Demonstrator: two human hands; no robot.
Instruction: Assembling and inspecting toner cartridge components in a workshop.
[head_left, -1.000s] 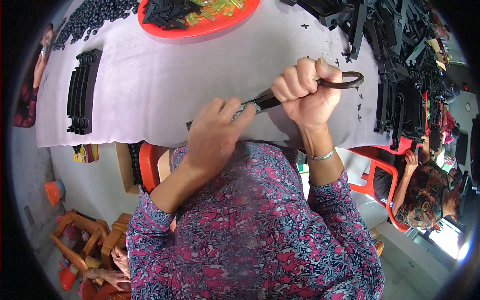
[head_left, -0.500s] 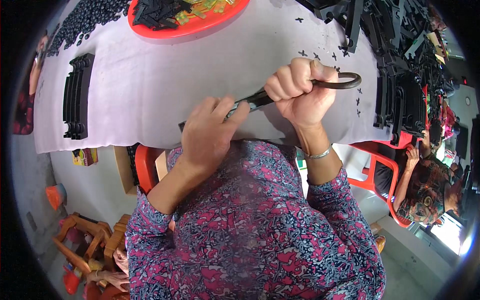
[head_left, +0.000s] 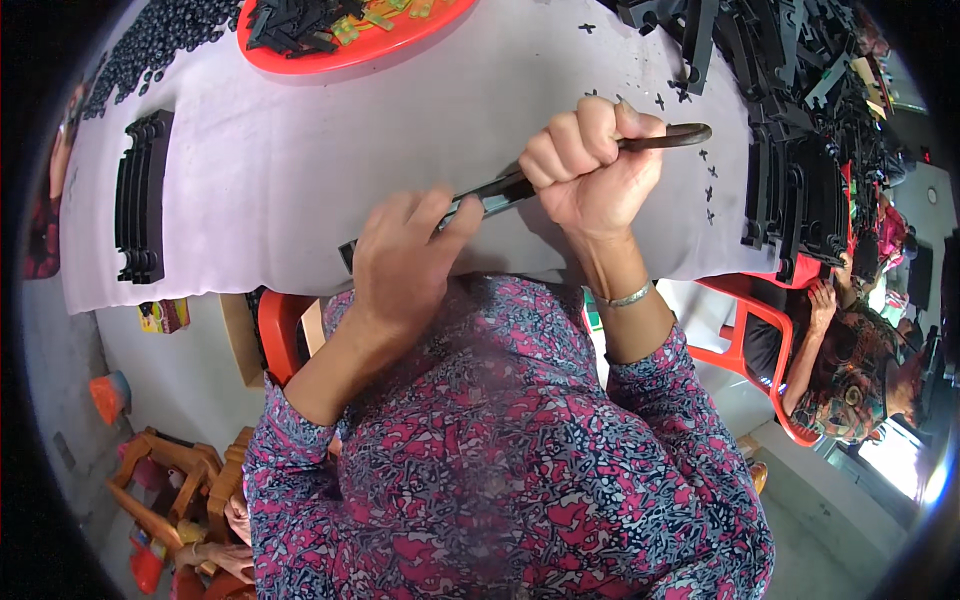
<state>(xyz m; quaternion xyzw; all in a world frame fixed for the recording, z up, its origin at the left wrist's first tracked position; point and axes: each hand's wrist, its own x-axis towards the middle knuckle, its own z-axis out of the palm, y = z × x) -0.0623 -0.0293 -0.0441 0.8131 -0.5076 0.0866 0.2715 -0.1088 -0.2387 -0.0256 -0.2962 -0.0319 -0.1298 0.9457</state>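
My right hand (head_left: 592, 175) is in a fist around a dark tool whose thin curved handle (head_left: 685, 136) sticks out past the thumb; its working end is hidden, so its exact kind is unclear. My left hand (head_left: 405, 260) lies over a long black plastic strip (head_left: 500, 191), thumb and fingers bent round it, slightly blurred. The strip runs slantwise from under my left palm up to my right fist, just above the table's near edge. One end of it (head_left: 347, 256) pokes out beyond my left hand.
A red tray (head_left: 350, 60) of black and yellowish pieces stands at the far side of the table (head_left: 270, 180). Black strips stand in a row (head_left: 145, 195) at left; a large heap of black parts (head_left: 790, 130) covers the right. Small black crosses (head_left: 710, 190) lie beside it.
Both hands, with the strip and the tool, appear slightly further left and my right fist a little higher. The whole scene has also shifted slightly left. Both grips stay the same.
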